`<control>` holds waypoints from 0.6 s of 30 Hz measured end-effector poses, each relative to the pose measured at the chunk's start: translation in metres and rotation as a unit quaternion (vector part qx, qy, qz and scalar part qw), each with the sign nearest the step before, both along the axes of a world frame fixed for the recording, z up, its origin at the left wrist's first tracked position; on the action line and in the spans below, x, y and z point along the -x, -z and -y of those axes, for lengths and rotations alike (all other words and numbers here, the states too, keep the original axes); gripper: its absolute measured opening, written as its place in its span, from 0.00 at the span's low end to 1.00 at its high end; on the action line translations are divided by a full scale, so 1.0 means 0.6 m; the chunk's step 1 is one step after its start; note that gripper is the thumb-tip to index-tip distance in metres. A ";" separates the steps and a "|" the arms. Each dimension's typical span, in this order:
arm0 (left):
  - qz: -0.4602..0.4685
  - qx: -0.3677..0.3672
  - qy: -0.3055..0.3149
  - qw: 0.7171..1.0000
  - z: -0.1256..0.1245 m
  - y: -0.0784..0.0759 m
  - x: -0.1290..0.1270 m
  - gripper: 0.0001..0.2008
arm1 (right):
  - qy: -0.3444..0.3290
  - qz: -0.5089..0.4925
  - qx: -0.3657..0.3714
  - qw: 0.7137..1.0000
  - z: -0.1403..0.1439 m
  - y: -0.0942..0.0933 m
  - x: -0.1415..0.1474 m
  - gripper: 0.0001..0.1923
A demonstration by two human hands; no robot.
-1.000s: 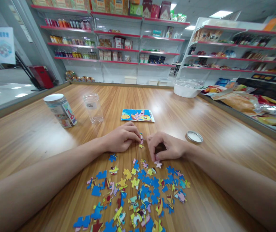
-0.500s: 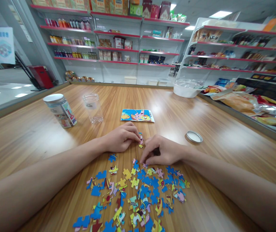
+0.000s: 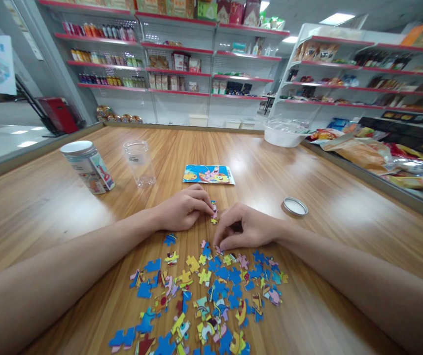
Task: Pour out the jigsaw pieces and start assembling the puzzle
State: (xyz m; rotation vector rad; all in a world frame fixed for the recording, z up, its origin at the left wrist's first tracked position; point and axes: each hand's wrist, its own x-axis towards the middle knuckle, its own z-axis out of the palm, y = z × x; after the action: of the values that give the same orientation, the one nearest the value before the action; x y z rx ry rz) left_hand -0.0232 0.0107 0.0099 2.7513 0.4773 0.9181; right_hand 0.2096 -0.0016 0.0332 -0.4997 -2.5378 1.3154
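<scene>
My left hand (image 3: pixel 186 208) rests on the table with its fingers curled. Its thumb and fingertips close on the left edge of a small joined strip of jigsaw pieces (image 3: pixel 214 217), pink, blue and yellow. Just to the right and nearer me, my right hand (image 3: pixel 246 227) pinches down on a pinkish jigsaw piece (image 3: pixel 219 251), partly hidden under its fingertips. Loose jigsaw pieces (image 3: pixel 217 291) in blue, yellow and pink spread over the wood in front of me. Beyond my hands lies a cartoon picture card (image 3: pixel 208 174) in the same colours.
On the left stand a labelled jar with a lid (image 3: pixel 88 167) and an uncovered clear jar (image 3: pixel 140 165). A round metal lid (image 3: pixel 295 206) lies to the right. Farther back are a white tub (image 3: pixel 283 135) and several snack packets (image 3: pixel 367 150). Stocked shelves (image 3: pixel 178 49) line the back.
The view has shifted slightly, so everything sits a little farther left and higher. Both hands keep nearly the same place and grip; the right fingertips stay at the pinkish piece.
</scene>
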 end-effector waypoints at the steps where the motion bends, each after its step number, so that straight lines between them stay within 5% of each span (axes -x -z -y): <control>1: 0.001 0.000 0.002 1.000 0.000 0.000 0.000 0.20 | -0.005 0.011 0.022 1.000 -0.002 -0.003 -0.002 0.14; 6: 0.008 0.003 0.004 1.000 0.000 0.001 0.003 0.19 | -0.041 0.060 0.091 0.993 -0.009 -0.014 -0.007 0.17; 18: 0.010 0.011 -0.003 1.000 -0.002 0.004 0.003 0.19 | -0.055 0.043 -0.130 0.989 0.019 0.000 0.016 0.14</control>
State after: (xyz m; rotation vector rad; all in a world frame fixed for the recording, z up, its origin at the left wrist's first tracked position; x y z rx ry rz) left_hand -0.0252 0.0116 0.0074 2.7194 0.4897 0.9366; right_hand 0.1998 -0.0128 0.0331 -0.3738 -2.7904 0.9920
